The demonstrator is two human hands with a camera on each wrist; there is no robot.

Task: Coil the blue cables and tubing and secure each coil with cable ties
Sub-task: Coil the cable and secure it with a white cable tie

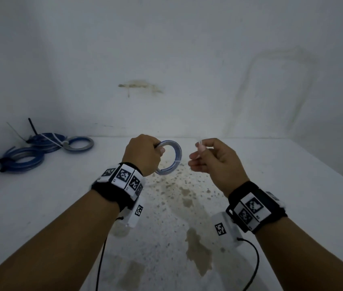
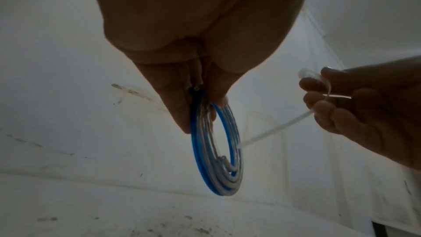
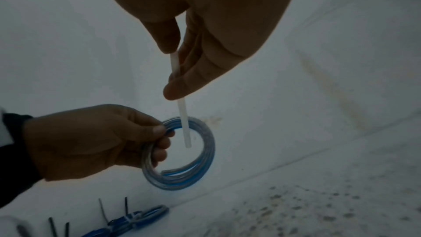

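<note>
My left hand [image 1: 145, 153] grips a small coil of clear-and-blue tubing [image 1: 175, 156] by its left side and holds it upright above the table. The same coil [image 2: 216, 159] hangs below the left fingers [image 2: 180, 114] in the left wrist view. My right hand [image 1: 208, 156] pinches a white cable tie [image 3: 182, 114] between thumb and fingers. The tie's free end [image 2: 268, 131] points at the coil's opening [image 3: 189, 143], just at its rim. The tie's other end loops back over the right fingers [image 2: 318, 86].
Three tied blue coils [image 1: 40, 150] with black and white tie tails lie at the table's far left, also low in the right wrist view [image 3: 127, 223]. A stained white table [image 1: 187, 206] meets a white wall [image 1: 166, 59] just behind the hands.
</note>
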